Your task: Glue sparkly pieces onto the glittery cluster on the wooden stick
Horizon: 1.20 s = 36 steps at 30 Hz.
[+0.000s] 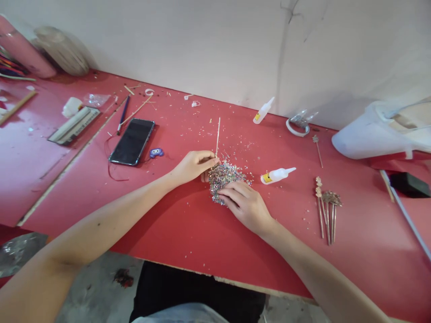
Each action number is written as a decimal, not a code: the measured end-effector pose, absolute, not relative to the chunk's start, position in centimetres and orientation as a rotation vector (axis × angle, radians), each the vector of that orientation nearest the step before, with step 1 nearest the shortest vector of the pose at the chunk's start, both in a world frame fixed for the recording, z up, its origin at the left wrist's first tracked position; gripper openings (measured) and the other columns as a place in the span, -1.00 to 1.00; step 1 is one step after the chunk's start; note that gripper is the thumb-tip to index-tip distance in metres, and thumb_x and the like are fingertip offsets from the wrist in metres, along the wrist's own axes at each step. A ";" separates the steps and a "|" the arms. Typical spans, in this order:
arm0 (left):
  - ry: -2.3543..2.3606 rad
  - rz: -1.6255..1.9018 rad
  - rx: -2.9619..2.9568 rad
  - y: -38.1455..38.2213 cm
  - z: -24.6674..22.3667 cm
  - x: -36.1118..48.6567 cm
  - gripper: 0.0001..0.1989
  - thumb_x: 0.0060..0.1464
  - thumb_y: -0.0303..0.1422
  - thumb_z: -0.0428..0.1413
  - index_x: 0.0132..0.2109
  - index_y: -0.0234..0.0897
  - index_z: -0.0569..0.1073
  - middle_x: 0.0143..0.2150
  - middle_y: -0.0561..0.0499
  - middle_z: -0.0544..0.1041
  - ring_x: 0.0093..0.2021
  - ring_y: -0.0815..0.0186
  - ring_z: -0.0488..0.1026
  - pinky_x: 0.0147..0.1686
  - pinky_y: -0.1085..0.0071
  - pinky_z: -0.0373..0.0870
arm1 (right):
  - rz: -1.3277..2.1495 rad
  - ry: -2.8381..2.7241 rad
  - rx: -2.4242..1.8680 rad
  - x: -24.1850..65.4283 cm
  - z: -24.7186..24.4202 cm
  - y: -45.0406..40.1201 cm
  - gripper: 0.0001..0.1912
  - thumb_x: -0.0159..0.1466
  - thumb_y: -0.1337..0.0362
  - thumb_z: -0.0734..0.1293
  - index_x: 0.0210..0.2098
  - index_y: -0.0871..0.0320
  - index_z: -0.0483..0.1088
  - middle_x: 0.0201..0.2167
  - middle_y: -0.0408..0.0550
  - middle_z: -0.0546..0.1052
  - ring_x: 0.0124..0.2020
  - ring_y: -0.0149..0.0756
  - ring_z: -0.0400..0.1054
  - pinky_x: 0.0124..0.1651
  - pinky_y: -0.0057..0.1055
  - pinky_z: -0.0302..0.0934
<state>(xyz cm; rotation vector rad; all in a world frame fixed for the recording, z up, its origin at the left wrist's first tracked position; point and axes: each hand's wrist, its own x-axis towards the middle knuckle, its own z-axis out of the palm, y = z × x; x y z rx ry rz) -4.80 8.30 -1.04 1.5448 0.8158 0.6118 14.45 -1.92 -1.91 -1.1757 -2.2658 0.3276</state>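
My left hand [198, 165] is closed in a pinch on a thin, pale stick [218, 134], which points away toward the wall. The stick's near end is hidden by my fingers at the edge of a pile of small glittering chips [222, 176]. On the near right side of that pile rests my right hand [244, 202], its fingers curled together among the chips. Whatever those fingertips hold is too small to make out. A white glue bottle [274, 175] with a yellow label lies just right of the pile.
Another glue bottle [263, 111] is by the wall. Several sticks with decorated heads [326, 211] lie at right, near a white jug [363, 130] and a black block [410, 184]. At left are a phone [132, 141], a brush [123, 114] and a purple trinket [156, 153].
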 end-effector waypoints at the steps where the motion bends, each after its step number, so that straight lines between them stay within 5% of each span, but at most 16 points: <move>1: 0.818 0.611 1.546 8.3 -1.0 -4.8 -0.75 0.22 -0.22 0.02 -0.27 -0.32 0.42 -0.64 0.10 0.39 -0.66 0.45 0.41 -0.60 0.56 0.39 | 0.334 -2.269 -1.180 14.4 -1.9 -1.9 -0.82 0.34 0.32 0.22 -0.20 0.12 0.47 -0.32 -0.02 0.52 -0.25 -0.27 0.39 -0.15 -0.31 0.32; 27: 0.814 0.612 1.565 8.3 -1.0 -4.8 -0.74 0.21 -0.21 0.03 -0.28 -0.32 0.42 -0.65 0.09 0.39 -0.66 0.45 0.40 -0.60 0.56 0.39 | 0.425 -2.168 -1.175 14.5 -1.7 -2.0 -0.84 0.32 0.37 0.23 -0.23 0.13 0.46 -0.31 -0.02 0.52 -0.25 -0.28 0.38 -0.15 -0.29 0.31; 36: 0.798 0.581 1.476 7.7 -0.8 -4.5 -0.76 0.20 -0.25 0.04 -0.16 -0.36 0.44 -0.63 0.09 0.42 -0.66 0.42 0.44 -0.60 0.53 0.44 | 0.657 -1.736 -1.326 15.5 -0.5 -2.2 -0.91 0.26 0.30 0.31 -0.29 0.11 0.48 -0.34 -0.05 0.50 -0.38 -0.34 0.39 -0.47 -0.44 0.25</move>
